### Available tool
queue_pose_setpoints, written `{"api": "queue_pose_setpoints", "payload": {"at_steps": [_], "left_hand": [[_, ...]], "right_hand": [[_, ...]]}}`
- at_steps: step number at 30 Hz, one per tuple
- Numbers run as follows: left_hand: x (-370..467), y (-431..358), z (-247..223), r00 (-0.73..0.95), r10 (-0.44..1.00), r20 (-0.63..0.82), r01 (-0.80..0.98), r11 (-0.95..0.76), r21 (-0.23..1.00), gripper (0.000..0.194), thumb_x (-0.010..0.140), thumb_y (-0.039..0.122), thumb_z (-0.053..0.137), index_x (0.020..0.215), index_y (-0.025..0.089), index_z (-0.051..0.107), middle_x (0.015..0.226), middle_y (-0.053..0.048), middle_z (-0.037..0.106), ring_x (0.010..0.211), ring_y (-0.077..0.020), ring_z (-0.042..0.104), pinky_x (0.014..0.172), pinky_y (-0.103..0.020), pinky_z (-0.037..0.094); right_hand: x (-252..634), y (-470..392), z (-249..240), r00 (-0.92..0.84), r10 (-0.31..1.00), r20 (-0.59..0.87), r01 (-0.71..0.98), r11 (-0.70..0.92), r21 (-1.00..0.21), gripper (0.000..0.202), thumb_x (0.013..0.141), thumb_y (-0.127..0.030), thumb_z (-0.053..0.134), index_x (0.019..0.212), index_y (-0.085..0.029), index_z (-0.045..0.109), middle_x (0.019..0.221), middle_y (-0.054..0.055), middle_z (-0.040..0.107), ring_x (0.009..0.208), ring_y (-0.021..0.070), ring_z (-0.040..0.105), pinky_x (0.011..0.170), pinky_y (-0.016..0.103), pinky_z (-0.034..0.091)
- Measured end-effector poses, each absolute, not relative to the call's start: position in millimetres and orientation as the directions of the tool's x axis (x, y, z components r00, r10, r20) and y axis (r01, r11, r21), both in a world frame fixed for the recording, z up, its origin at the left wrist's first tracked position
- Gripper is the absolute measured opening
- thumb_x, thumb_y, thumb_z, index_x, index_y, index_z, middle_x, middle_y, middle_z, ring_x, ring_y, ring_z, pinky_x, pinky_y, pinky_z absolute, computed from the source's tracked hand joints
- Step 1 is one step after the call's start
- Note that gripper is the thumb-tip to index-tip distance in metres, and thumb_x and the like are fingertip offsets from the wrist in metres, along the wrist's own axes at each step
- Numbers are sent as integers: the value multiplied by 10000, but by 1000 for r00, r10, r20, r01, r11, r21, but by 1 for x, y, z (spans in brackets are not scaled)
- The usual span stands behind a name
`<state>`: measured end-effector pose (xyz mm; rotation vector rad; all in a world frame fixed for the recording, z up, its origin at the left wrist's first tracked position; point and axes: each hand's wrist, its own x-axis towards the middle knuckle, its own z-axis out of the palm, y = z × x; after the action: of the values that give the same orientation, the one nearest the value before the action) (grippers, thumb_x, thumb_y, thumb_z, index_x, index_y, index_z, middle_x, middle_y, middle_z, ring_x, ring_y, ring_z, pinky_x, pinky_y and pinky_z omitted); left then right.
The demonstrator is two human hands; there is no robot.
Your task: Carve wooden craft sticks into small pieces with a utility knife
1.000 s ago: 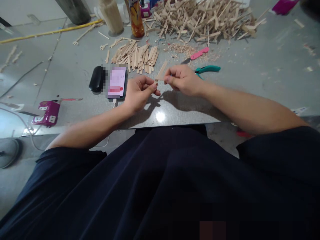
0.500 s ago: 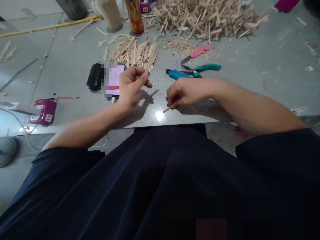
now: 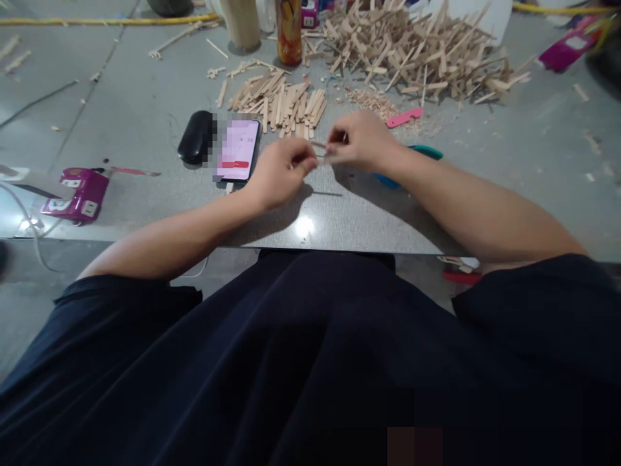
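Note:
My left hand [image 3: 285, 169] is closed in a pinch above the metal table, holding a thin wooden stick [image 3: 321, 157] whose tip points right. Just beside it, my right hand [image 3: 361, 139] pinches another slim wooden stick [image 3: 317, 144]. The two sticks lie close together in the small gap between my fingertips. Blur hides whether they touch. Behind my hands is a heap of short flat wooden sticks [image 3: 272, 100]. My right hand and forearm partly cover pliers with teal grips [image 3: 427, 152] and a blue-handled tool [image 3: 387, 180].
Left of my hands lie a phone [image 3: 237, 150] and a black case [image 3: 195, 136]. A pink-handled knife [image 3: 405, 117] rests beyond my right hand, near wood shavings [image 3: 371, 101]. A large pile of sticks [image 3: 412, 52] and an amber bottle [image 3: 290, 32] stand farther back. A purple device [image 3: 80, 194] sits left.
My right hand has moved up and left with its stick, close to my left hand. My left hand has shifted slightly right and lower, its stick now pointing sideways. The view has shifted a little.

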<state>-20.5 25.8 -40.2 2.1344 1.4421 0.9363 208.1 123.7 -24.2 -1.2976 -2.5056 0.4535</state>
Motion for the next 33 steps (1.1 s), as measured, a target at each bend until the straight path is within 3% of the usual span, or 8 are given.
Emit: {"api": "queue_pose_setpoints", "payload": {"at_steps": [4,10,14,17,21,26,30,33], "left_hand": [[-20,25,-42,378,921,96,809,-379,449,75,964,173,767,971,230,815,884,-60,771,891,-279,714,917,-473,535],[-23,27,-44,290,938,192,893,-337,297,155,1069,244,703,1147,223,835,1226,-143,828,1213,-363,729,1095,-569,520],[-23,24,-42,362,896,258,835,-435,337,281,1044,164,630,1236,228,823,1317,-134,839,1239,-325,756,1079,-523,550],[-21,18,-40,434,870,236,774,-494,397,302,988,144,624,1196,228,826,1144,-95,865,1067,-286,794,1004,-457,578],[-21,11,-38,534,831,152,726,-544,421,214,983,245,665,1110,228,837,902,-45,829,854,-246,766,858,-399,566],[-20,7,-39,652,748,124,675,-647,353,190,1007,284,671,1030,211,845,951,-86,834,850,-252,758,801,-389,546],[-20,6,-41,681,723,116,658,-674,335,215,1024,226,642,1065,202,852,1033,-119,844,896,-267,764,840,-404,568],[-21,8,-41,683,723,107,652,-669,356,206,1036,225,647,1064,200,849,1039,-122,834,910,-271,764,854,-406,570]], "right_hand": [[228,124,-14,-496,846,196,616,502,-607,291,1010,-532,850,899,-331,672,890,31,774,878,262,578,807,440,450],[249,88,-14,-698,713,-69,490,405,-772,296,973,-480,861,928,-282,646,854,37,750,807,247,616,807,425,477],[251,64,-21,-815,564,-134,483,532,-696,228,1020,-464,809,961,-249,760,864,40,771,792,249,652,777,412,461],[248,54,-28,-830,553,-74,462,607,-647,154,1023,-388,793,970,-245,810,868,37,784,792,244,665,784,410,459],[240,48,-30,-806,592,-18,509,676,-533,152,1016,-340,806,903,-244,770,845,24,754,806,234,656,764,387,418],[241,48,-23,-755,656,-9,616,704,-353,343,1070,-453,784,827,-245,663,896,55,763,877,262,639,739,404,341],[259,64,-19,-600,783,163,738,621,-264,313,1132,-530,664,991,-269,764,1166,141,836,1020,347,651,789,480,399],[271,77,-18,-517,827,221,763,562,-320,319,1124,-581,644,1088,-319,822,1222,140,835,1066,384,640,868,539,442]]}}
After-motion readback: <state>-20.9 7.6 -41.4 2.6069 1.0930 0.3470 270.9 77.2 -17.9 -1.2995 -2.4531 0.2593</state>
